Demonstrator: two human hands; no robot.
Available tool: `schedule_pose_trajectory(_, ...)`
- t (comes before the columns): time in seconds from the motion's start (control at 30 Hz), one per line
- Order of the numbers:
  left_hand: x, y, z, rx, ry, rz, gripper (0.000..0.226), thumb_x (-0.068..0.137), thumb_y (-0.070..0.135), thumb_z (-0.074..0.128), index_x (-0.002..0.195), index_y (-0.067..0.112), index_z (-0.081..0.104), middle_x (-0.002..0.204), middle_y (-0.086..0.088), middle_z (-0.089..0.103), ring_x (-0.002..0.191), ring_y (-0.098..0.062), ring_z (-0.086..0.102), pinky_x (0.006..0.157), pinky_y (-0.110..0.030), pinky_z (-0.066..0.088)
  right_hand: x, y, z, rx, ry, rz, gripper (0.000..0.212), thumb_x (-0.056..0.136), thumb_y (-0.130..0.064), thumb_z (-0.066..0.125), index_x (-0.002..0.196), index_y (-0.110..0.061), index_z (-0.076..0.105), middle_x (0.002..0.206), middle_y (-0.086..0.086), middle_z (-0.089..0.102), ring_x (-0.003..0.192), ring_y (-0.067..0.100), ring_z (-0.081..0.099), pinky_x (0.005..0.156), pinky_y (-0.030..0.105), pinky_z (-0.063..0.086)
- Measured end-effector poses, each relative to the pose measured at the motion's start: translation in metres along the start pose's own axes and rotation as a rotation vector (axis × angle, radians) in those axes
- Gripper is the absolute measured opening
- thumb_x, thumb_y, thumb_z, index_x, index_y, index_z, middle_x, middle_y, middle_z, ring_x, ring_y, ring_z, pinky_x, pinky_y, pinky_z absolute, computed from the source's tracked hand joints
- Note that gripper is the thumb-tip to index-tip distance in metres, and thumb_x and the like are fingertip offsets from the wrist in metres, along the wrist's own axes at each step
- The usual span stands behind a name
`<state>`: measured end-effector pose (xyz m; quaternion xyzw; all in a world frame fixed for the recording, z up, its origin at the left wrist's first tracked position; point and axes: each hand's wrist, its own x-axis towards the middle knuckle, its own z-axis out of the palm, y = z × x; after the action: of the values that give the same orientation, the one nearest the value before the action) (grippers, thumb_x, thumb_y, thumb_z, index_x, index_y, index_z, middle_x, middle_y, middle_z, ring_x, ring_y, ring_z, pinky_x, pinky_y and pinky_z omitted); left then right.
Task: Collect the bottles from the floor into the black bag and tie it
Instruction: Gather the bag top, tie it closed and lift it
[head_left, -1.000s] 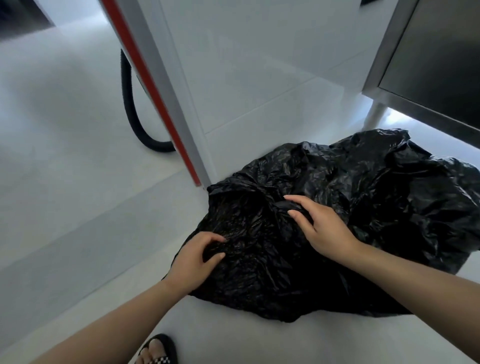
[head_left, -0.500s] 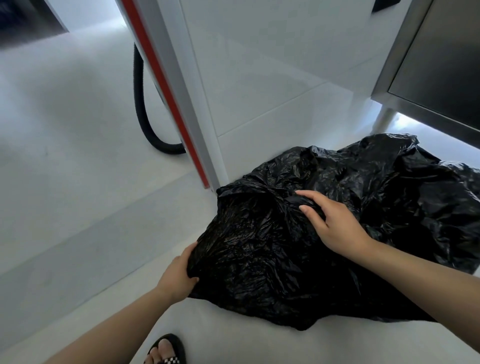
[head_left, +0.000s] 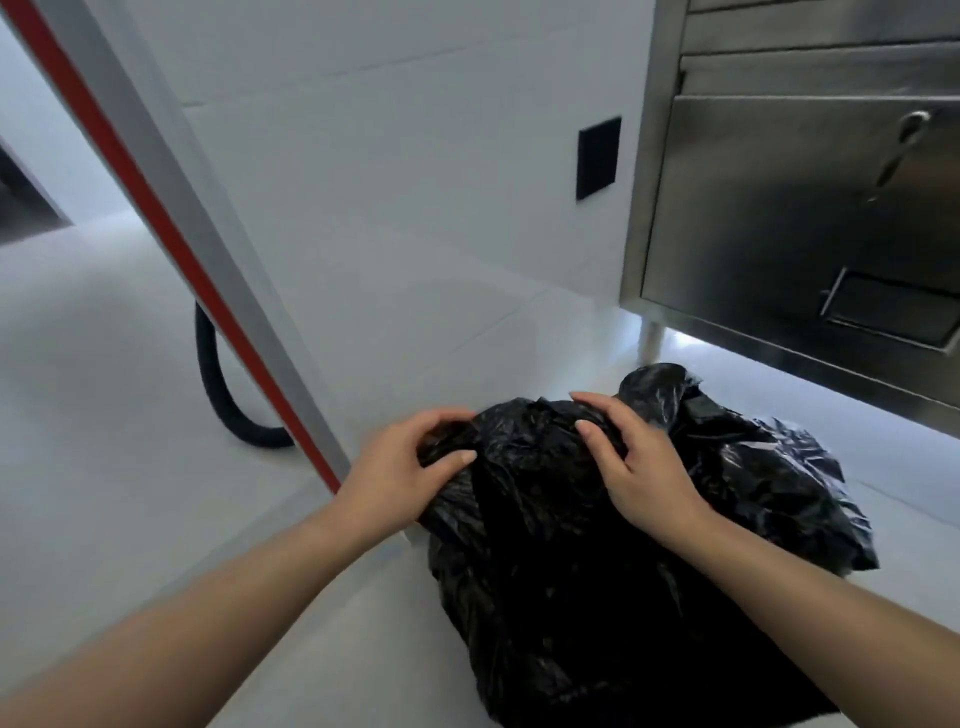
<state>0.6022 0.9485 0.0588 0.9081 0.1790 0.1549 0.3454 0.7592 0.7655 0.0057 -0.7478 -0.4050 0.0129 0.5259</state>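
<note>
A crumpled, shiny black bag (head_left: 597, 582) stands bunched up on the white floor in front of me. My left hand (head_left: 400, 473) pinches the bag's upper left edge between thumb and fingers. On the bag's top, my right hand (head_left: 634, 462) curls its fingers over a fold of the plastic. No bottles show; whatever is in the bag is hidden by the plastic.
A grey post with a red stripe (head_left: 171, 228) slants down to the floor left of the bag. A black hose (head_left: 223, 400) loops behind it. A steel cabinet (head_left: 800, 208) on short legs stands at the right, close behind the bag. A black plate (head_left: 598, 163) sits on the white wall.
The bag has been gathered up from lying spread out into a taller bunch. My left hand moved from its lower left edge to its top. The view has tilted upward.
</note>
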Motion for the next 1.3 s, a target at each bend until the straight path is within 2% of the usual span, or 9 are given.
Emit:
schedule_pose_trajectory(0.2,0.092,0.089,0.041,-0.163,-0.06,0.076,0.031,0.078,0.018,0.073,0.101,0.035,0.061,0.104,0.003,0.064,0.105,-0.008,0.06,0.096,-0.021,0.043,0.058,-0.013,-0.076,-0.022,0.343,0.066,0.024,0.094,-0.024,0.051,0.116,-0.02,0.06,0.095,-0.017,0.062,0.085,-0.011,0.054,0.076,0.003,0.038)
schedule_pose_trajectory(0.27,0.094,0.098,0.066,-0.307,-0.153,-0.023,0.036,0.075,0.014,0.075,0.106,0.03,0.063,0.108,0.003,0.061,0.101,-0.005,0.059,0.089,-0.011,0.042,0.061,-0.007,-0.089,-0.005,0.396,0.107,0.021,0.094,-0.022,0.051,0.113,-0.02,0.06,0.093,-0.022,0.06,0.084,-0.013,0.055,0.072,0.0,0.036)
schedule_pose_trajectory(0.33,0.086,0.095,0.085,-0.385,-0.226,-0.045,0.047,0.071,0.011,0.078,0.112,0.027,0.063,0.114,0.007,0.063,0.097,0.006,0.057,0.081,0.002,0.039,0.055,0.005,-0.094,-0.031,0.393,0.146,0.021,0.094,-0.024,0.051,0.112,-0.02,0.06,0.095,-0.018,0.063,0.086,-0.007,0.057,0.075,0.005,0.038)
schedule_pose_trajectory(0.5,0.075,0.074,0.091,-0.48,-0.373,-0.033,0.072,0.067,0.001,0.08,0.13,0.023,0.052,0.12,0.014,0.059,0.103,0.012,0.055,0.09,-0.006,0.042,0.035,0.029,-0.085,-0.035,0.426,0.22,0.019,0.094,-0.027,0.05,0.109,-0.025,0.061,0.095,-0.017,0.063,0.087,-0.009,0.057,0.074,0.002,0.037)
schedule_pose_trajectory(0.7,0.084,0.061,0.076,-0.653,-0.486,-0.125,0.066,0.069,-0.002,0.076,0.126,0.024,0.056,0.115,-0.002,0.069,0.105,-0.013,0.066,0.092,-0.025,0.051,0.004,0.031,-0.062,0.058,0.26,0.248,0.022,0.094,-0.029,0.05,0.113,-0.029,0.059,0.106,-0.021,0.062,0.099,-0.01,0.056,0.08,0.002,0.038)
schedule_pose_trajectory(0.83,0.086,0.054,0.078,-0.663,-0.549,-0.105,0.06,0.07,0.0,0.076,0.122,0.026,0.059,0.112,0.0,0.071,0.104,-0.014,0.067,0.086,-0.02,0.053,-0.011,0.035,-0.06,0.075,0.233,0.251,0.021,0.094,-0.03,0.05,0.112,-0.037,0.057,0.106,-0.029,0.06,0.099,-0.016,0.053,0.078,-0.001,0.036)
schedule_pose_trajectory(1.07,0.087,0.058,0.094,-0.239,-0.126,0.265,0.02,0.065,0.056,0.064,0.08,0.043,0.069,0.089,0.014,0.067,0.089,0.004,0.061,0.081,-0.006,0.04,-0.014,0.032,-0.061,0.062,0.237,0.222,0.023,0.093,-0.03,0.051,0.113,-0.039,0.055,0.106,-0.03,0.058,0.1,-0.017,0.051,0.079,-0.001,0.035)
schedule_pose_trajectory(1.17,0.088,0.059,0.098,-0.188,0.012,0.394,0.022,0.07,0.056,0.064,0.074,0.034,0.068,0.084,0.012,0.056,0.083,0.001,0.056,0.076,-0.004,0.037,-0.012,0.029,-0.063,0.08,0.247,0.223,0.023,0.093,-0.031,0.051,0.113,-0.04,0.056,0.105,-0.031,0.059,0.1,-0.017,0.052,0.079,-0.001,0.036)
schedule_pose_trajectory(1.3,0.088,0.066,0.101,-0.141,0.095,0.448,0.013,0.078,0.045,0.062,0.074,0.034,0.056,0.101,0.02,0.053,0.097,0.0,0.054,0.086,-0.012,0.038,-0.006,0.025,-0.064,0.109,0.279,0.205,0.023,0.093,-0.028,0.051,0.114,-0.036,0.057,0.106,-0.029,0.06,0.1,-0.014,0.054,0.081,0.001,0.037)
